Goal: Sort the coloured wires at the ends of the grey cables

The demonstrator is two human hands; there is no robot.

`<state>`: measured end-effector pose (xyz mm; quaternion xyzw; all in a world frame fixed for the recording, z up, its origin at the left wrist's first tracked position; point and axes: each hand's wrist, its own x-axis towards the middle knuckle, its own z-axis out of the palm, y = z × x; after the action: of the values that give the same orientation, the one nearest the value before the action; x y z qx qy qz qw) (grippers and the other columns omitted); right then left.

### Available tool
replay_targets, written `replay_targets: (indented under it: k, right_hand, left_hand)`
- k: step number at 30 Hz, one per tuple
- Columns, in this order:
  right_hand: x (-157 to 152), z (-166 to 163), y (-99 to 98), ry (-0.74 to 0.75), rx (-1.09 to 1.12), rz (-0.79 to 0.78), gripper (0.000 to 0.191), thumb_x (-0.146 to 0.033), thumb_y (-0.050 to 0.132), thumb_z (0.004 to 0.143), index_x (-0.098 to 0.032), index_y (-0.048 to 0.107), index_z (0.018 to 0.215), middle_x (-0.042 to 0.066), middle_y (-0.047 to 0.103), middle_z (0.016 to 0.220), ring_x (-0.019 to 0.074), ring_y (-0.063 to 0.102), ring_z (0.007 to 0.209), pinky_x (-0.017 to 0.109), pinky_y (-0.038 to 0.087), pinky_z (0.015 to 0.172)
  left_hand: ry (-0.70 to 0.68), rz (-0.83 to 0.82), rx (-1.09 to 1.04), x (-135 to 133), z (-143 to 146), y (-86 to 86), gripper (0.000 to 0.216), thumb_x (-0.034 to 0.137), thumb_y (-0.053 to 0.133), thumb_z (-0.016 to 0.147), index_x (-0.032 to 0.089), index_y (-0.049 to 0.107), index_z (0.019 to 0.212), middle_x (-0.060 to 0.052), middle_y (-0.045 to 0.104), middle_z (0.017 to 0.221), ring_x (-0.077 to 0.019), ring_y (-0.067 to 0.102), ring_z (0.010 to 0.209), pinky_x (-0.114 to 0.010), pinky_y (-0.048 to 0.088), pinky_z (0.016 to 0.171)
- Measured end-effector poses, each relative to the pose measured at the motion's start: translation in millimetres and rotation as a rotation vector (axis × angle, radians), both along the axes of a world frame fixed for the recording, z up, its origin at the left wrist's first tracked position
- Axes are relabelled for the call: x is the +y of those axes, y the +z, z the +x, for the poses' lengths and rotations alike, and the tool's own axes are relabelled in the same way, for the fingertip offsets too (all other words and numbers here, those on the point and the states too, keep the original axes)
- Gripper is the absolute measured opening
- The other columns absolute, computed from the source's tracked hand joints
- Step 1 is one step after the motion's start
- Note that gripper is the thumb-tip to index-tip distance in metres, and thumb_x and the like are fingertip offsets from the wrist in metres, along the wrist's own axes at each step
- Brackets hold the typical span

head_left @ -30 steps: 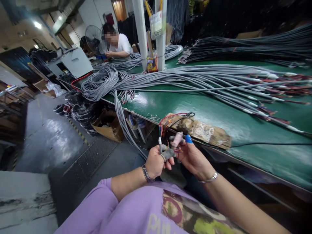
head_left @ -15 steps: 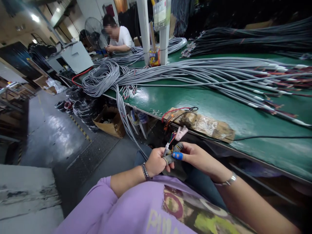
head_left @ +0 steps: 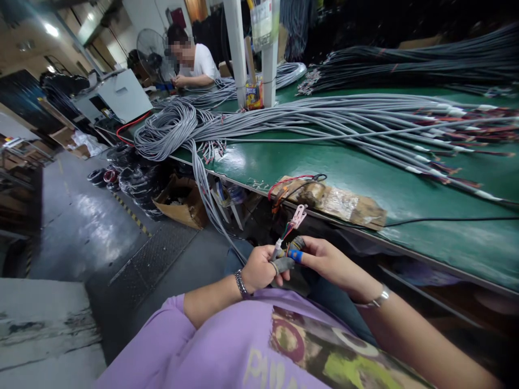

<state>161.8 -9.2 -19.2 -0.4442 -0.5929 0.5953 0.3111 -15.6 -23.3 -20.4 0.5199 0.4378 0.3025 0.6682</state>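
My left hand (head_left: 261, 267) is closed around a grey cable (head_left: 277, 249) close to its white-wrapped end. Thin coloured wires (head_left: 288, 231) fan out of that end, and a pale pink clip (head_left: 299, 216) sits at their tips. Beside it, my right hand (head_left: 320, 256) pinches a thin orange wire (head_left: 288, 249), with thumb and finger almost against the left fingers. Grey coverings wrap some fingertips of both hands, and blue tape circles the right thumb. The exact pinch point is partly hidden.
Bundled grey cables (head_left: 284, 116) lie along the green bench (head_left: 251, 165). At its near edge rests a taped wooden board (head_left: 344, 202) with red and black leads. A cardboard box (head_left: 182, 202) stands on the floor. A co-worker (head_left: 198, 65) sits across the bench.
The pink clip has turned more upright and edge-on above the wires. My hands stay nearly in place, and the view has shifted slightly.
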Motion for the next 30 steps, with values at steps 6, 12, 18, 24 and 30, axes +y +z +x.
replay_targets:
  k: [6,12,18,24,30]
  right_hand:
    - [-1.7,-4.6,-2.6,-0.058,0.033,-0.045,0.043,-0.059,0.068,0.071,-0.017,0.063,0.080,0.004,0.065,0.077,0.0166,0.055,0.068,0.029,0.045,0.064]
    - [0.0,-3.0,0.8,-0.010,-0.040,0.024,0.033,-0.050,0.068,0.075,-0.017,0.064,0.078,0.005,0.067,0.077,0.0175,0.057,0.070,0.029,0.046,0.067]
    - [-4.0,-8.8,0.6,-0.118,0.003,0.027,0.025,-0.043,0.066,0.073,-0.018,0.061,0.074,0.004,0.067,0.073,0.0177,0.058,0.068,0.030,0.047,0.067]
    - [-7.4,-14.2,-10.8,-0.229,0.052,0.110,0.020,-0.038,0.063,0.073,-0.019,0.060,0.072,0.002,0.064,0.068,0.0157,0.056,0.063,0.029,0.047,0.064]
    - [-6.1,-16.9,-16.0,-0.268,0.052,0.143,0.019,-0.037,0.067,0.071,-0.020,0.059,0.071,0.001,0.062,0.066,0.0156,0.054,0.062,0.029,0.046,0.063]
  left_hand:
    - [-0.006,0.022,0.005,2.0,-1.2,-3.8,0.040,0.052,0.070,0.069,0.013,0.059,0.068,0.000,0.058,0.052,-0.0067,0.047,0.036,-0.018,0.033,0.038]
    - [0.005,0.047,0.038,1.0,-1.7,-9.1,0.032,0.045,0.069,0.071,0.014,0.059,0.070,0.001,0.058,0.053,-0.0069,0.047,0.037,-0.018,0.035,0.038]
    - [0.029,-0.003,-0.009,1.6,-0.8,-7.6,0.038,0.049,0.070,0.070,0.015,0.055,0.065,0.001,0.058,0.052,-0.0066,0.048,0.036,-0.018,0.032,0.038]
    - [0.148,-0.158,-0.160,4.6,3.8,-11.1,0.042,0.053,0.070,0.067,0.016,0.051,0.063,0.001,0.057,0.048,-0.0067,0.046,0.033,-0.018,0.020,0.033]
    - [0.200,-0.195,-0.188,5.3,5.8,-12.1,0.042,0.053,0.071,0.065,0.017,0.050,0.066,0.001,0.059,0.050,-0.0074,0.047,0.033,-0.019,0.020,0.032]
